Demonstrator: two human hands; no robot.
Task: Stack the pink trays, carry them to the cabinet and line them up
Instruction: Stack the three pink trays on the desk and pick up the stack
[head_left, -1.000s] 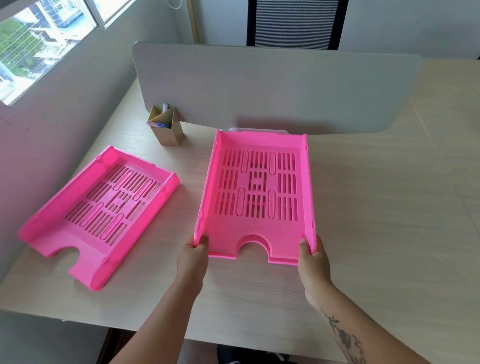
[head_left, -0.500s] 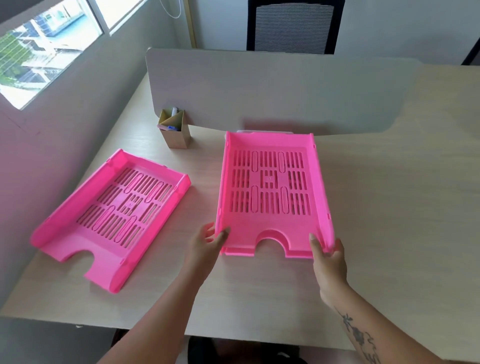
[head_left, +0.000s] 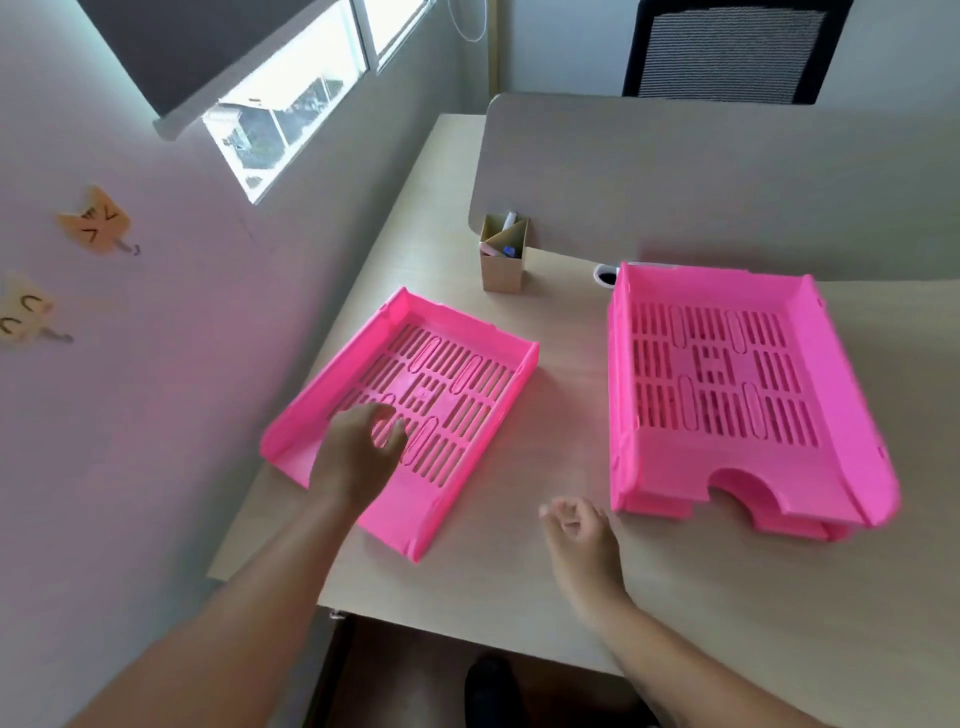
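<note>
Two pink slotted trays lie on the desk (head_left: 571, 597). The right tray (head_left: 737, 395) sits flat near the divider and seems to rest on another pink tray whose edge shows beneath its front. The left tray (head_left: 452, 395) lies at an angle near the wall. My left hand (head_left: 358, 452) hovers over the near end of the left tray, fingers curled and apart, gripping nothing. My right hand (head_left: 582, 525) floats above the bare desk between the trays, fingers loosely spread, holding nothing.
A cardboard pen holder (head_left: 503, 254) stands by the grey desk divider (head_left: 727, 182). A black mesh chair (head_left: 727, 47) is behind the divider. The wall (head_left: 130, 415) and window are close on the left. The desk's front edge runs just below my hands.
Both hands have let go of the right tray, which now rests on the desk. My left hand moved left over the other tray. The view swung left.
</note>
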